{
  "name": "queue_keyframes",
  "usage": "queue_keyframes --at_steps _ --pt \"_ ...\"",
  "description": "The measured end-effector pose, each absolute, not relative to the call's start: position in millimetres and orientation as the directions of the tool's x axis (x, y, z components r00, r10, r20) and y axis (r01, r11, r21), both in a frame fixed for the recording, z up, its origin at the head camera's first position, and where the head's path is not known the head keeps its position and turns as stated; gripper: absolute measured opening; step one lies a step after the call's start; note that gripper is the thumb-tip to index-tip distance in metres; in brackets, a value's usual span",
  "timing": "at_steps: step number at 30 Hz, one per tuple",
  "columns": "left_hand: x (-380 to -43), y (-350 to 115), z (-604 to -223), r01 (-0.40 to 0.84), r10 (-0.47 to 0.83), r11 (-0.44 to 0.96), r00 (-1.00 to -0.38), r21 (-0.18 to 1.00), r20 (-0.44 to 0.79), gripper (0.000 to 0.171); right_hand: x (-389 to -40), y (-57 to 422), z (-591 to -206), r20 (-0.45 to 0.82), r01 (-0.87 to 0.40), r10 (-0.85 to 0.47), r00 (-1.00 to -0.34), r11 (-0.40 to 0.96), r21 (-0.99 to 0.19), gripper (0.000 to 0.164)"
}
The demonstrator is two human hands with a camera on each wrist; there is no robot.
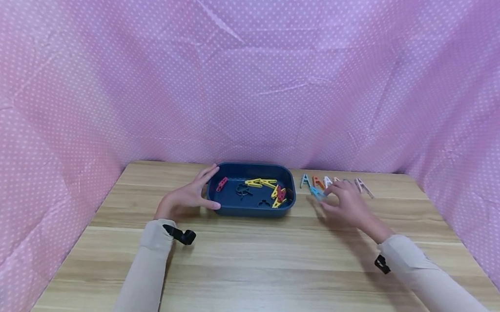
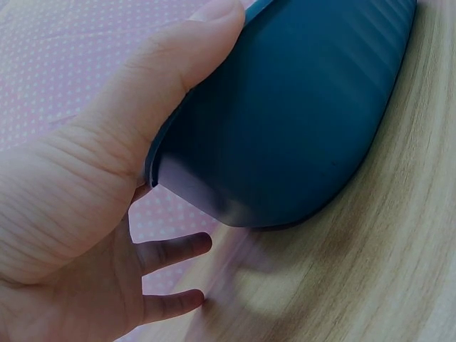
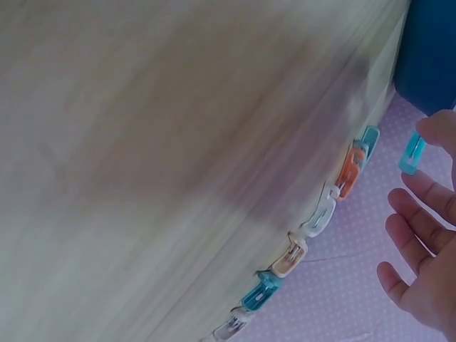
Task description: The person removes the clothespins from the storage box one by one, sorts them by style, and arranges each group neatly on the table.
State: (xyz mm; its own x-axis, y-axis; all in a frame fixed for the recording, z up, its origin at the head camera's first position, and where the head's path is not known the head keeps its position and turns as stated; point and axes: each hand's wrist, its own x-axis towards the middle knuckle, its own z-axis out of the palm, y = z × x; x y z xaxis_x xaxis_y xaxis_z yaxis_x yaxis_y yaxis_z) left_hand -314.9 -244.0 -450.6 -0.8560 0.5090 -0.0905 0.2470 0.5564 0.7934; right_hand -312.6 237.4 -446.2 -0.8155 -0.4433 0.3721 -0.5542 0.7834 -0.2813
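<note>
My left hand [image 1: 189, 194] grips the left end of a dark blue plastic basin [image 1: 252, 213], its thumb over the rim in the left wrist view. Inside the basin lie several yellow clothespins [image 1: 268, 182], a red clothespin [image 1: 222, 184] at the left and another red one among the yellow at the right. To the right of the basin, my right hand [image 1: 348, 204] pinches a light blue clothespin [image 3: 412, 153] between thumb and index finger, held off the table. The other fingers of that hand are spread.
Along the table's back edge runs a row of clothespins: a blue one [image 3: 369, 146], an orange one [image 3: 348, 173], a white one [image 3: 320, 214], a peach one [image 3: 290, 256] and more. Behind the wooden table [image 1: 245, 273] hangs a pink dotted cloth [image 1: 260, 78].
</note>
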Motion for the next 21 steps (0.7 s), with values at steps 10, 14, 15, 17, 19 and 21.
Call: queue_keyframes --at_steps 10,14,15,17,19,21 --pt "-315 -245 -451 0.266 0.52 0.554 -0.851 0.789 -0.079 0.116 -313 230 -449 0.393 -0.561 -0.444 -0.805 0.784 -0.266 0.024" --pt "-315 -244 -451 0.253 0.515 0.555 -0.853 0.792 -0.088 0.117 -314 228 -449 0.375 -0.545 -0.434 -0.819 0.794 -0.271 0.024" --pt "-315 -244 -451 0.25 0.514 0.555 -0.853 0.793 -0.09 0.117 -315 227 -449 0.37 -0.541 -0.434 -0.822 0.797 -0.267 0.024" --pt "-315 -244 -450 0.242 0.509 0.557 -0.855 0.795 -0.096 0.118 -315 226 -449 0.358 -0.536 -0.435 -0.826 0.803 -0.261 0.024" --pt "-315 -243 -450 0.238 0.507 0.554 -0.857 0.798 -0.096 0.118 -316 225 -449 0.349 -0.531 -0.435 -0.83 0.809 -0.254 0.023" --pt "-315 -243 -449 0.232 0.503 0.554 -0.859 0.799 -0.099 0.118 -316 224 -449 0.343 -0.527 -0.434 -0.833 0.813 -0.25 0.023"
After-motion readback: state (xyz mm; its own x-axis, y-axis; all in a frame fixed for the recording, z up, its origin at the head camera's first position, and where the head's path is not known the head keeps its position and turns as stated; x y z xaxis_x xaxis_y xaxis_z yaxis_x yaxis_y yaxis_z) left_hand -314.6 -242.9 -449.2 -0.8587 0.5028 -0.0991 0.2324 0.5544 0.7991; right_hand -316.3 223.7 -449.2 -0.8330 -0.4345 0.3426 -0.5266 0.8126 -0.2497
